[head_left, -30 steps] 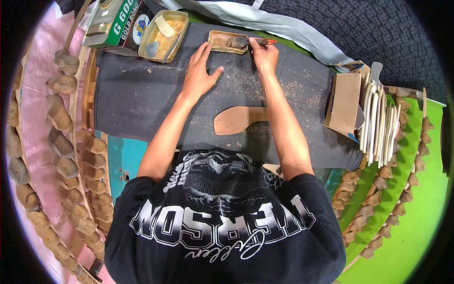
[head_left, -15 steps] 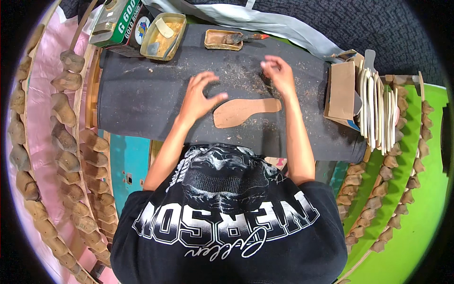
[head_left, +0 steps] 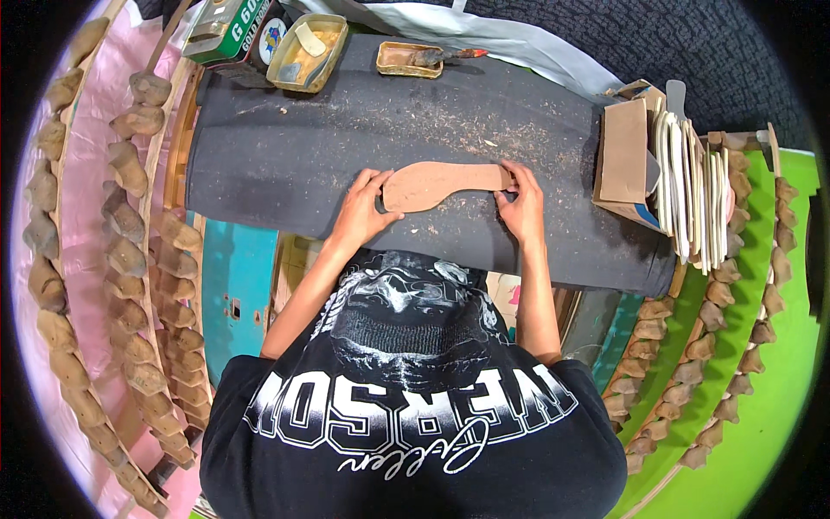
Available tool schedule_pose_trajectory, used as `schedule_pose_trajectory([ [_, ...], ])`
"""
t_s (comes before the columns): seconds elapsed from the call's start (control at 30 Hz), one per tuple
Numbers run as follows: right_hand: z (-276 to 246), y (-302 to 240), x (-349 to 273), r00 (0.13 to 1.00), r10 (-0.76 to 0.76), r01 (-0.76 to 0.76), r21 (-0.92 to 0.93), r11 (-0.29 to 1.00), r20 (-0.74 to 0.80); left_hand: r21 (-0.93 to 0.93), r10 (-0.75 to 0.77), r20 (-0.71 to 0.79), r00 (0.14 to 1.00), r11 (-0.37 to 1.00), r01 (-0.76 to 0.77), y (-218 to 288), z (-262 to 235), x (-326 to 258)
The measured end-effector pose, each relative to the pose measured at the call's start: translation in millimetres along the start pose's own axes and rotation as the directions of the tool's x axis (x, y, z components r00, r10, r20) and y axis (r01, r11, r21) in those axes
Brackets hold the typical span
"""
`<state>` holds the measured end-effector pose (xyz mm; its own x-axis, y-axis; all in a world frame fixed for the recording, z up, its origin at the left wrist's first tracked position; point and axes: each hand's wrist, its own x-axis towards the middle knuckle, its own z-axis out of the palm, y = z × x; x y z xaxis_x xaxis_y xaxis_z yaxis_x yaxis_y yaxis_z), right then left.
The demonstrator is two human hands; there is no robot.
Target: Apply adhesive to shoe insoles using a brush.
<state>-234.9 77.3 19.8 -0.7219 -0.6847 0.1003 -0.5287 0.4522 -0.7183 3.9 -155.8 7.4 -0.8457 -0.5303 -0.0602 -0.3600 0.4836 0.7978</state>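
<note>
A tan, sole-shaped insole piece (head_left: 445, 183) is held flat on the dark, dust-flecked work surface (head_left: 285, 164), one end at each hand. The left hand (head_left: 361, 210) is closed on the wider, rounded end, its fingertips pinching the edge, while the right hand (head_left: 521, 205) grips the narrower end, fingers curled over the rim; held at both ends like this, the piece appears to be kept level and steadied against sliding. It lies directly between the two hands, just ahead of the person's chest, with neither hand free. Well beyond the left hand, at the far edge of the surface, a shallow yellowish tray (head_left: 309, 41) with a scrap and a tool in it is set, and beside it a smaller flat tin (head_left: 409, 59) with a brush (head_left: 439, 56) resting across it, probably kept back there so that the middle stays open for working. Off to the right of the right hand, a cardboard box (head_left: 624, 160) and a stack of pale cut insoles (head_left: 692, 195) standing on edge are placed within reach. Rows of wooden shoe lasts (head_left: 130, 225) are ranged on racks outside the left hand.
</note>
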Motion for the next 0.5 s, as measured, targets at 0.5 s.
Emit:
schedule_pose_trajectory([
  [0.5,-21,17,-33,0.992,0.127,-0.104,0.692,0.714,0.017,-0.586,-0.269,-0.442,0.856,0.809,-0.049,48,35,-74],
])
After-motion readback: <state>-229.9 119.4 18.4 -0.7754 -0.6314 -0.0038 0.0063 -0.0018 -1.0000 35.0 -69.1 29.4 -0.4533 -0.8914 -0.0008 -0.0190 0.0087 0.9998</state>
